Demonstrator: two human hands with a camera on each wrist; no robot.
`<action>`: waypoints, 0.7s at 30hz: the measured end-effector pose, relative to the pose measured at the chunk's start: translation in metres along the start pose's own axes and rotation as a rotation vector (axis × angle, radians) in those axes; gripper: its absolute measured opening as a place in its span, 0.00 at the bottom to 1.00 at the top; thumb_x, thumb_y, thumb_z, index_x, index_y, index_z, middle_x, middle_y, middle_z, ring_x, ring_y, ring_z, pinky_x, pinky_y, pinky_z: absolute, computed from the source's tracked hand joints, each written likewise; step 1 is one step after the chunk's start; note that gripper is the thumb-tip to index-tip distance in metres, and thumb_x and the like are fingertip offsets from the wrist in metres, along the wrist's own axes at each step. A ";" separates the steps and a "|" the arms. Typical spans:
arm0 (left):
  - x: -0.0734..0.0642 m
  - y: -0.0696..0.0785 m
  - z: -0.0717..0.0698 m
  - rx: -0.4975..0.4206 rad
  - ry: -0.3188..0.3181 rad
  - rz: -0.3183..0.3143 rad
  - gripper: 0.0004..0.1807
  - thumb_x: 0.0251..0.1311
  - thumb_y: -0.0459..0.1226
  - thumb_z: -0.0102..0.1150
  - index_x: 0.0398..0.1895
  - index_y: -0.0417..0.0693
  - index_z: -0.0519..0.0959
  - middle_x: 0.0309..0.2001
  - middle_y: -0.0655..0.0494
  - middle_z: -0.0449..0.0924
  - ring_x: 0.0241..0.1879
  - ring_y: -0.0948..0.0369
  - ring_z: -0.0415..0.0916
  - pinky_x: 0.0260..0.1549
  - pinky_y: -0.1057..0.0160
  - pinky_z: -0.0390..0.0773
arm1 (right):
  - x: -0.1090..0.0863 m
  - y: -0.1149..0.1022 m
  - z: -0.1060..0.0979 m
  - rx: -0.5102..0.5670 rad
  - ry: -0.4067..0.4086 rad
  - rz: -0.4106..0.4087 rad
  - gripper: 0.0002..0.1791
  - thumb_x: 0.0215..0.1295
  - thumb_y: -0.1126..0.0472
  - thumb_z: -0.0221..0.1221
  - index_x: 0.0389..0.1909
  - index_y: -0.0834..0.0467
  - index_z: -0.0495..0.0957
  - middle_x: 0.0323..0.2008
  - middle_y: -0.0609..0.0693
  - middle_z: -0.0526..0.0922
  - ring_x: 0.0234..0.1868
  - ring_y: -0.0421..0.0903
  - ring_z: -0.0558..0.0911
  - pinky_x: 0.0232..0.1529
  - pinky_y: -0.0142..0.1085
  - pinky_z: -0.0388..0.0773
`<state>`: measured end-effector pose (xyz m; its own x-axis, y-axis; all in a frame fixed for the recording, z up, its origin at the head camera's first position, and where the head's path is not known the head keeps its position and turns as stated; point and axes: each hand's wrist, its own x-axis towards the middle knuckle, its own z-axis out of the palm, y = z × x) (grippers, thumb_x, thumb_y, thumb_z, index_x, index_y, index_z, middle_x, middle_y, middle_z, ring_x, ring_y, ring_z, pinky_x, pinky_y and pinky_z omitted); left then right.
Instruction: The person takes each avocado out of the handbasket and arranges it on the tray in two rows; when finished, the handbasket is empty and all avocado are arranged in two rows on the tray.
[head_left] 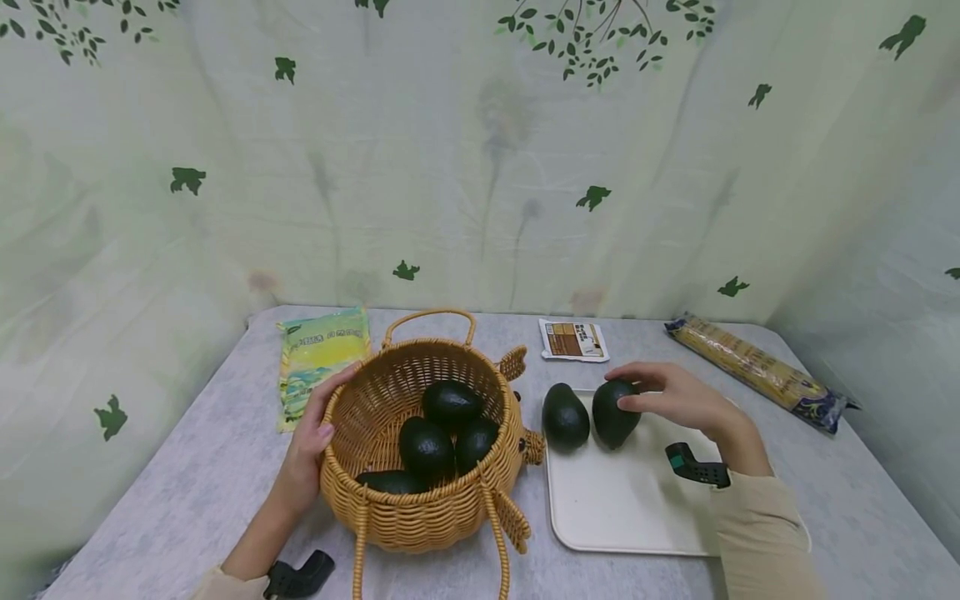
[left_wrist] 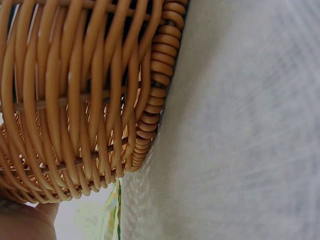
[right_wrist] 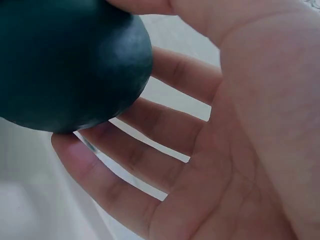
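A leaf-printed curtain backs the pale surface. The right hand, partly open, pinches the dark avocado at the tray's far-left corner; its glossy skin probably calls for evenly set fingertips and a straight lift, avoiding the neighbouring avocado. The left hand grips the wicker basket's rim, thumb over it, a sensible steadying hold.

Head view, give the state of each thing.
Wicker basket: upright, open
Far handle: raised
Near handle: lowered
Basket avocados: heaped loosely
Left tray avocado: unheld
Right tray avocado: gripped
White tray: flat
Left hand: gripping basket
Right hand: gripping avocado
Yellow-green packet: flat
White packet: flat
Long packet: slantwise
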<state>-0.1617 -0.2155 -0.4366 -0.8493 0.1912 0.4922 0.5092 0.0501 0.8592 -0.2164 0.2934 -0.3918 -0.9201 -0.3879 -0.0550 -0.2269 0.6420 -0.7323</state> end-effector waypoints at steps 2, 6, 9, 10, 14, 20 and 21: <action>0.000 0.000 0.000 0.001 0.001 0.000 0.33 0.72 0.37 0.32 0.79 0.40 0.56 0.78 0.50 0.58 0.76 0.61 0.57 0.68 0.72 0.62 | 0.001 0.002 0.001 0.001 -0.011 0.005 0.28 0.69 0.49 0.65 0.66 0.56 0.78 0.62 0.55 0.82 0.61 0.55 0.82 0.57 0.48 0.77; 0.000 0.000 0.000 -0.003 0.007 -0.006 0.33 0.71 0.37 0.32 0.80 0.41 0.56 0.78 0.49 0.58 0.76 0.60 0.57 0.68 0.71 0.62 | 0.004 0.005 0.004 0.015 -0.020 0.017 0.28 0.70 0.49 0.64 0.67 0.56 0.77 0.62 0.57 0.81 0.59 0.53 0.83 0.53 0.43 0.79; 0.000 0.000 0.000 -0.005 0.005 -0.006 0.33 0.71 0.37 0.32 0.80 0.41 0.56 0.78 0.49 0.58 0.76 0.60 0.57 0.68 0.71 0.62 | 0.005 0.007 0.005 0.047 -0.035 0.011 0.29 0.72 0.50 0.62 0.69 0.58 0.74 0.65 0.60 0.79 0.61 0.55 0.81 0.51 0.42 0.82; 0.000 0.000 0.000 -0.006 0.003 -0.006 0.33 0.71 0.37 0.32 0.80 0.41 0.56 0.78 0.49 0.58 0.76 0.60 0.57 0.68 0.71 0.62 | 0.005 0.007 0.006 0.058 -0.041 0.011 0.29 0.73 0.50 0.62 0.70 0.58 0.74 0.65 0.61 0.78 0.62 0.57 0.81 0.50 0.42 0.83; 0.000 -0.001 -0.001 -0.003 -0.003 0.002 0.33 0.72 0.37 0.32 0.79 0.40 0.56 0.78 0.50 0.59 0.76 0.60 0.57 0.68 0.71 0.61 | 0.005 0.006 0.006 0.082 -0.062 0.003 0.29 0.74 0.52 0.61 0.70 0.61 0.72 0.67 0.64 0.76 0.64 0.59 0.79 0.50 0.43 0.83; 0.000 0.000 -0.001 0.003 -0.007 0.006 0.33 0.72 0.37 0.31 0.79 0.40 0.55 0.78 0.50 0.58 0.76 0.60 0.56 0.69 0.72 0.61 | 0.004 0.003 0.005 0.087 -0.071 0.022 0.30 0.74 0.50 0.61 0.71 0.60 0.72 0.67 0.62 0.76 0.65 0.59 0.78 0.52 0.45 0.83; 0.000 0.000 -0.001 0.003 -0.005 0.003 0.33 0.72 0.37 0.32 0.80 0.40 0.55 0.78 0.50 0.58 0.76 0.60 0.56 0.69 0.72 0.61 | 0.003 0.003 0.005 0.077 -0.071 0.024 0.30 0.73 0.50 0.61 0.71 0.59 0.72 0.68 0.62 0.76 0.66 0.60 0.78 0.53 0.47 0.82</action>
<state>-0.1621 -0.2161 -0.4364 -0.8472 0.1963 0.4938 0.5119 0.0521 0.8575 -0.2182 0.2905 -0.3974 -0.8996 -0.4203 -0.1189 -0.1773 0.6000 -0.7801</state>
